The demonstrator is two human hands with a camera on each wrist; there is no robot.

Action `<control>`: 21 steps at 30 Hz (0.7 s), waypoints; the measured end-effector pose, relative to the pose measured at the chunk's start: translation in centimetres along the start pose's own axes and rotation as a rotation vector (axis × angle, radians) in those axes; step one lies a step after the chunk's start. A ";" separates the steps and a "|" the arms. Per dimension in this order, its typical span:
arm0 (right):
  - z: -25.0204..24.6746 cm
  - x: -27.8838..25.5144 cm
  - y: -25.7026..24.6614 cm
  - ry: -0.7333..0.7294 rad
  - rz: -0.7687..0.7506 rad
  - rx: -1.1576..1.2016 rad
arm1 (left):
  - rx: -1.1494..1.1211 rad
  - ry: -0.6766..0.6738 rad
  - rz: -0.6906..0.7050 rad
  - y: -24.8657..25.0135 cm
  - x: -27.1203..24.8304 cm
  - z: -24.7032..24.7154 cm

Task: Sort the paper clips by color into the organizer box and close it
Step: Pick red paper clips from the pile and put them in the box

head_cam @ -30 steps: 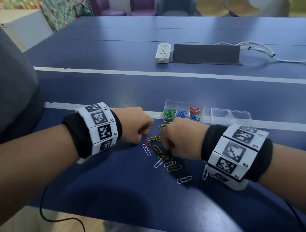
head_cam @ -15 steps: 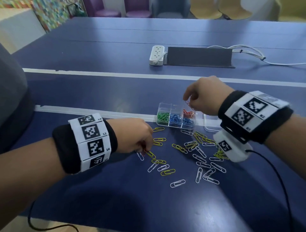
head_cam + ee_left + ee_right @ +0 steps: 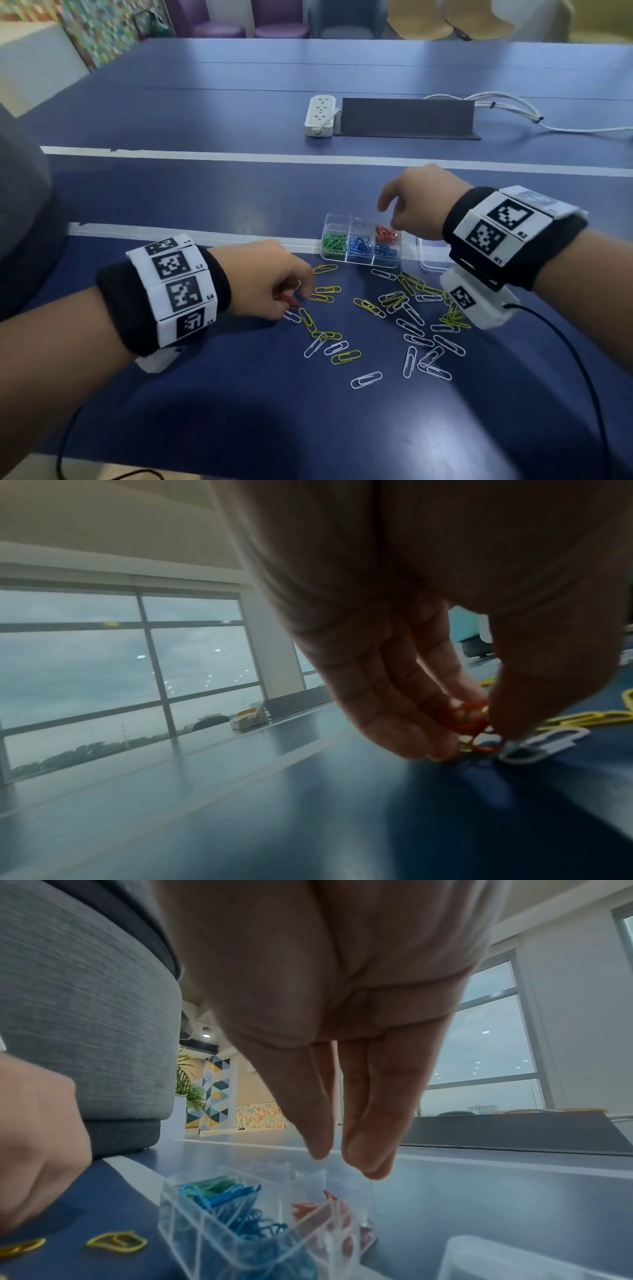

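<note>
A clear organizer box (image 3: pixel 337 219) (image 3: pixel 192 1221) stands open on the blue table, with green clips (image 3: pixel 334 242), blue clips (image 3: pixel 359 247) (image 3: pixel 236 1204) and red clips (image 3: pixel 386 234) (image 3: pixel 318 1208) in separate compartments. Yellow and white paper clips (image 3: pixel 404 308) lie scattered in front of it. My left hand (image 3: pixel 291 291) (image 3: pixel 476 737) is down on the table at the left of the pile and pinches red clips (image 3: pixel 466 718). My right hand (image 3: pixel 394 212) (image 3: pixel 342 1153) hovers just above the red compartment, fingers straight and pointing down, holding nothing.
The box's clear lid (image 3: pixel 435 257) lies right of the box, partly under my right wrist. A white power strip (image 3: pixel 320 114), a dark cable hatch (image 3: pixel 407 118) and white cables (image 3: pixel 513 109) sit farther back. A black wire (image 3: pixel 565 359) trails from my right wrist.
My right hand went from the pile up to the red compartment, then spread its fingers, and its pinch is empty now. My left hand stayed low at the pile, working at red clips.
</note>
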State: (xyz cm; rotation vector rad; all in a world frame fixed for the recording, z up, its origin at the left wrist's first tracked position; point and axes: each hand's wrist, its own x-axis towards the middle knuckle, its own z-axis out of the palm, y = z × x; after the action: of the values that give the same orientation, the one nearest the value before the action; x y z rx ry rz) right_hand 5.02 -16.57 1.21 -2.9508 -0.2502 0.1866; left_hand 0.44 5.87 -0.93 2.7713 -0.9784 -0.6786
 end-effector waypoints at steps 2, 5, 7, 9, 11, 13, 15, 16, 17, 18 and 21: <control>0.0 -0.5 -0.1 -0.011 -0.005 0.015 | -0.027 0.018 -0.032 -0.1 0.0 0.0; 0.3 -1.4 -0.6 -0.015 -0.037 0.035 | -0.050 0.055 -0.071 -0.1 0.0 -0.2; 0.7 -1.8 -0.9 -0.009 -0.063 0.049 | -0.083 0.087 -0.083 0.2 0.0 -0.7; 0.6 -2.2 -1.1 -0.002 -0.078 0.065 | -0.097 0.148 -0.066 0.6 0.3 -1.7; 0.1 -2.4 -0.7 0.022 -0.061 0.078 | -0.094 0.213 -0.038 1.2 1.4 -2.8; -0.4 -2.3 0.3 0.054 -0.016 0.085 | -0.070 0.272 -0.014 2.2 3.2 -3.9; -0.6 -2.4 1.6 0.056 0.045 0.082 | -0.055 0.308 0.010 3.3 5.4 -4.7; -0.7 -2.6 2.3 0.048 0.075 0.084 | -0.055 0.316 0.021 3.8 6.5 -5.0; -0.7 -2.8 2.8 0.038 0.099 0.084 | -0.055 0.320 0.026 4.4 7.6 -5.2; -0.6 -3.2 3.3 0.028 0.118 0.080 | -0.051 0.323 0.028 4.9 8.6 -5.3; -0.2 -4.3 4.3 0.010 0.144 0.081 | -0.012 0.317 0.029 6.2 10.9 -5.4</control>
State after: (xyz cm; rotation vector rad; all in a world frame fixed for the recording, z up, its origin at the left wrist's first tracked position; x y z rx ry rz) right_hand 1.53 -21.52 1.11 -2.8883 -0.0275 0.1959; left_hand 6.88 -5.96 1.41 2.7320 -0.9393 -0.2270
